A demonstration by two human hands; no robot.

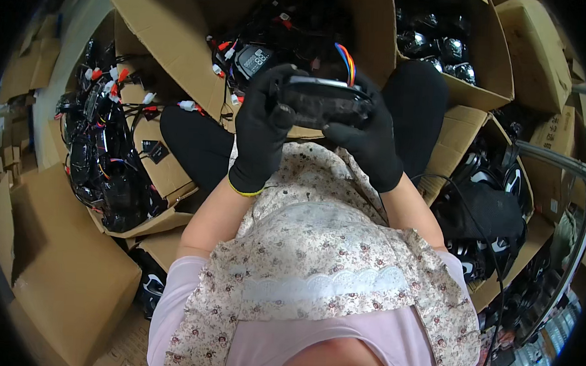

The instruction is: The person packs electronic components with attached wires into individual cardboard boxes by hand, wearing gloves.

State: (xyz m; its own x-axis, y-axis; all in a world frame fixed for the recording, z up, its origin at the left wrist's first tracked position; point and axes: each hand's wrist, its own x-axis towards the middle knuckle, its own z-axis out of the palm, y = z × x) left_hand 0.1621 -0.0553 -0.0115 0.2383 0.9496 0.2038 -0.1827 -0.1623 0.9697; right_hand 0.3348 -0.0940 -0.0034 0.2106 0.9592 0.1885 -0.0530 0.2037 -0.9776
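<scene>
Gloves on, we grip the black unit (323,104) above our lap: left hand (261,128) clasps its left end, right hand (369,144) its right. We judge it best held level, wires (345,61) untugged, over the box (181,38).

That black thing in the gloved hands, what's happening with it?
A seated person holds a black electronic part with coloured wires up over their lap, the left hand and the right hand in black gloves gripping its two ends. Open cardboard boxes all around hold more black parts tangled in wires.
</scene>
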